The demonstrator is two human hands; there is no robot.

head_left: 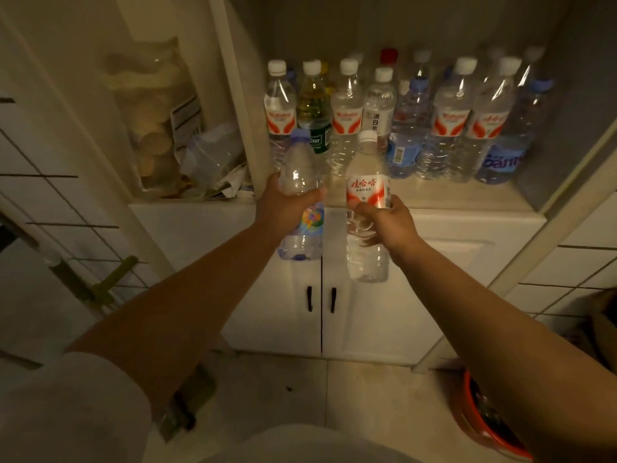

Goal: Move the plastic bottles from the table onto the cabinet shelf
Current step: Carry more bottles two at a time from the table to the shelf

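Lots of bottles [447,121] already stand at the back of the cabinet shelf [434,200], and we grip two more: blue-cap bottle [300,182] in our left hand [283,208], red-label bottle [367,192] in our right hand [387,222].

In the left compartment a clear bag [152,128] of round biscuits stands upright, with crumpled plastic wrappers [213,162] heaped just beside it. Below are two white doors [384,295], shut, each with a small black handle [310,298] near the middle seam. A red bucket [490,426] sits on the tiled floor [300,389] at the right.
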